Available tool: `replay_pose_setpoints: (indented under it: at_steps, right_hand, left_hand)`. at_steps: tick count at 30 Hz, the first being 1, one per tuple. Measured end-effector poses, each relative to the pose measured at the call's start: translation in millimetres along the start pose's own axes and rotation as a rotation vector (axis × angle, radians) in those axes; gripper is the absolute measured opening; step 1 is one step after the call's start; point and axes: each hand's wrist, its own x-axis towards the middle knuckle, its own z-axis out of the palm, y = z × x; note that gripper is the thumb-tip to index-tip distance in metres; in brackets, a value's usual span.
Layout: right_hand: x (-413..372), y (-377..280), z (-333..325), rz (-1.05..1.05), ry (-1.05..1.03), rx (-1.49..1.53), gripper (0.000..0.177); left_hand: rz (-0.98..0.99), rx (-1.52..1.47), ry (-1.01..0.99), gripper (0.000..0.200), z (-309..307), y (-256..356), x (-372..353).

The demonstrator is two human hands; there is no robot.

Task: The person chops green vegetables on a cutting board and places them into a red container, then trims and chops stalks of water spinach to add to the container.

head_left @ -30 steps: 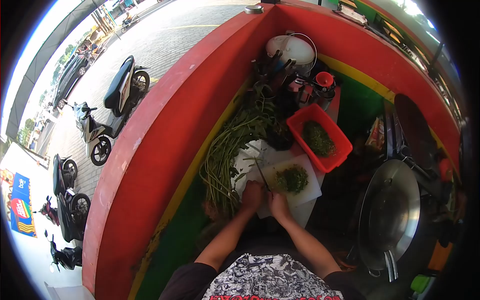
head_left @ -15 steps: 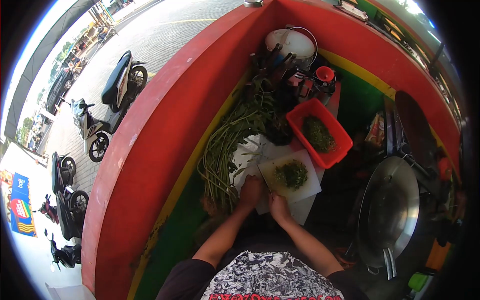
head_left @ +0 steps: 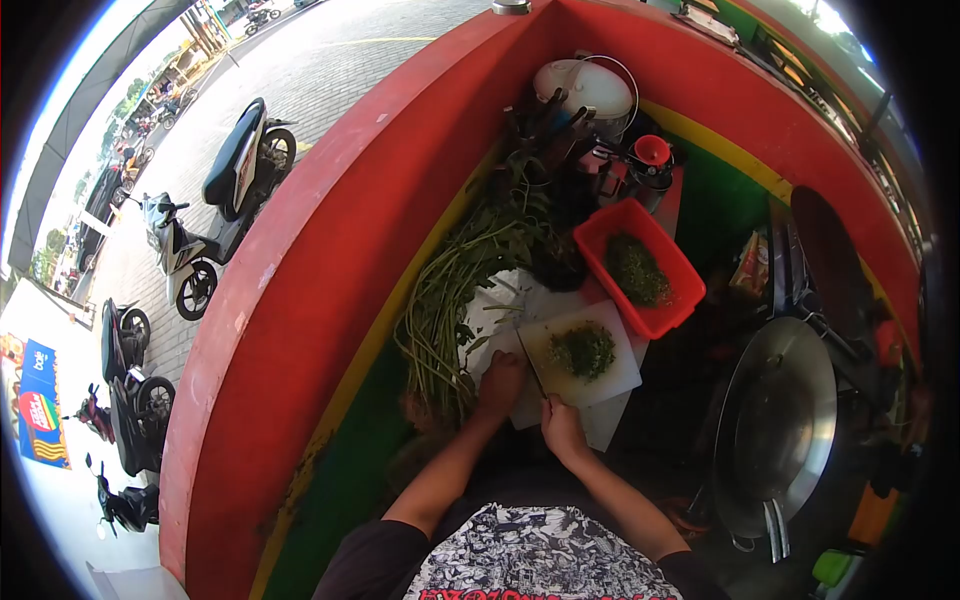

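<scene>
A white cutting board (head_left: 618,372) lies at a slant before me, bearing a heap of chopped green leaves (head_left: 583,352). My right hand (head_left: 562,428) is wrapped round the handle of a knife (head_left: 531,366); its thin dark blade points away from me along the board's left side. Close to the blade, my left hand (head_left: 502,378) rests by the board's left edge with fingers curled; what they hold, if anything, is hidden. Long green leafy stems (head_left: 437,330) lie in a bundle left of that hand.
Beyond the board stands a red plastic basin (head_left: 668,322) with chopped greens inside. A lidded pot (head_left: 590,85) and a red funnel-shaped piece (head_left: 652,150) sit farther back. To the right is a large metal wok (head_left: 780,430). A red wall (head_left: 330,230) borders the left side.
My right hand has shifted slightly toward me, and more of the knife blade shows along the board's left side. My left hand has barely moved.
</scene>
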Motion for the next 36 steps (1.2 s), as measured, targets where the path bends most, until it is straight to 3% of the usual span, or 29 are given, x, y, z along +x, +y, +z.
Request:
replay_pose_setpoints:
  at_steps: [3,5,11,15,17,23,26,30,36]
  right_hand:
    - [5.6,3.5,5.3,0.009,0.003,0.001,0.022]
    - [13.6,10.7,13.3,-0.096,0.068,0.006,0.023]
    - [45.4,7.1,23.7,-0.037,0.025,-0.063,0.026]
    - [31.1,11.2,15.7,-0.018,0.038,-0.071,0.02]
    - [17.0,9.8,7.6,-0.002,0.088,0.079,0.02]
    - [-5.0,3.9,-1.1,0.065,-0.014,0.058,0.018]
    - [-2.7,9.7,4.7,0.004,0.026,0.072,0.019]
    - [7.1,18.6,15.6,-0.008,0.04,0.07,0.016]
    - [12.8,18.9,16.0,-0.076,0.039,-0.144,0.02]
  left_hand:
    - [0.021,-0.001,0.021,0.015,0.2,0.2,1.1]
    - [0.047,0.045,0.013,0.015,0.9,-0.2,2.1]
    - [0.02,0.047,-0.027,0.013,0.0,3.2,2.5]
    - [0.077,0.1,-0.039,0.013,5.5,-3.7,0.9]
    - [0.069,0.03,-0.018,0.012,1.4,-0.4,-1.1]
    - [0.076,-0.003,0.03,0.011,-4.4,4.1,-1.3]
    - [0.098,-0.017,0.055,0.011,-0.5,1.1,-2.1]
    - [0.097,-0.027,-0.029,0.015,2.1,-0.7,0.2]
    - [0.137,0.061,0.01,0.022,-3.3,5.6,-2.3]
